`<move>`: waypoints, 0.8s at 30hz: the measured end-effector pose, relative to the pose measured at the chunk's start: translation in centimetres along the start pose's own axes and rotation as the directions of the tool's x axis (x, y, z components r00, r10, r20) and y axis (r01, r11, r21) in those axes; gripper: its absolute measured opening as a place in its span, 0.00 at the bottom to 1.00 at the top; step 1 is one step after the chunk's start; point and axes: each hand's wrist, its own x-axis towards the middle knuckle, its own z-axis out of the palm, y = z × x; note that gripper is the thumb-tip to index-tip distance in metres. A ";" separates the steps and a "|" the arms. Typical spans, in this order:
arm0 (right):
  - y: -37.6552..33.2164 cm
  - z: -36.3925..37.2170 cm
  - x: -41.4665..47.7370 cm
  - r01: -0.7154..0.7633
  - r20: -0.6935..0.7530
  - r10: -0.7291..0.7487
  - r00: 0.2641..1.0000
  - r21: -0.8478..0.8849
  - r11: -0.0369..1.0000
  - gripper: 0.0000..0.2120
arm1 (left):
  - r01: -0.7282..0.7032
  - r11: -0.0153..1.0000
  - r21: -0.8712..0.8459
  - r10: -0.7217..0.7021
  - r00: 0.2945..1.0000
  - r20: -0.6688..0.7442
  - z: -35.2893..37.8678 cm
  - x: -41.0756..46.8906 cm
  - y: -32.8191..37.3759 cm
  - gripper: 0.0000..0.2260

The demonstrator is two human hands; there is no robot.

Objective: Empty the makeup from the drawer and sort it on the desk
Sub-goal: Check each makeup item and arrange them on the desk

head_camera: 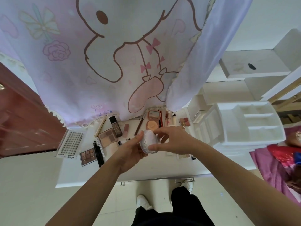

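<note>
Left hand (130, 152), right hand (175, 141) hold one jar (148, 141), apparently.

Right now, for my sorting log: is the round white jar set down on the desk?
No, the left hand and right hand hold the round white jar above the desk.

1 wide-angle view only, worn on the person's head. It faces forward and steeply down, close over the white surface (146, 170), with the curtain (114, 62) filling the top and floor (32, 185) and shoes (143, 201) below.
</note>
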 end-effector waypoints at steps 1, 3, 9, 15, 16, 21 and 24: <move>0.2 0.0 0.1 0.005 0.006 -0.005 1.000 0.056 0.998 0.33 | -0.009 0.999 -0.032 0.009 1.000 -0.007 -0.2 0.1 -0.1 0.13; 0.6 0.1 0.0 -0.004 0.004 0.003 1.000 0.225 0.974 0.26 | -0.012 0.998 -0.055 0.010 0.999 -0.034 -0.3 0.2 -0.2 0.14; 2.1 1.3 0.1 -0.092 0.034 0.087 0.996 0.513 0.854 0.18 | -0.001 0.990 -0.142 -0.013 0.995 -0.099 -0.5 0.3 -0.4 0.15; 3.0 1.8 0.5 -0.084 0.038 0.075 0.996 0.534 0.841 0.30 | 0.061 0.982 -0.179 -0.071 0.996 -0.051 -0.5 0.6 -0.2 0.24; 3.0 1.8 0.5 -0.088 0.054 0.069 0.996 0.531 0.843 0.33 | 0.070 0.982 -0.175 -0.081 0.995 -0.054 -0.7 0.8 -0.2 0.24; 3.1 1.9 0.9 -0.071 0.074 0.039 0.996 0.488 0.870 0.39 | 0.087 0.972 -0.219 -0.097 0.995 -0.035 -1.0 0.7 0.2 0.22; 2.9 1.8 1.3 -0.048 0.045 0.031 0.999 0.462 0.886 0.38 | 0.130 0.952 -0.277 -0.136 0.991 -0.004 -1.8 1.2 0.1 0.23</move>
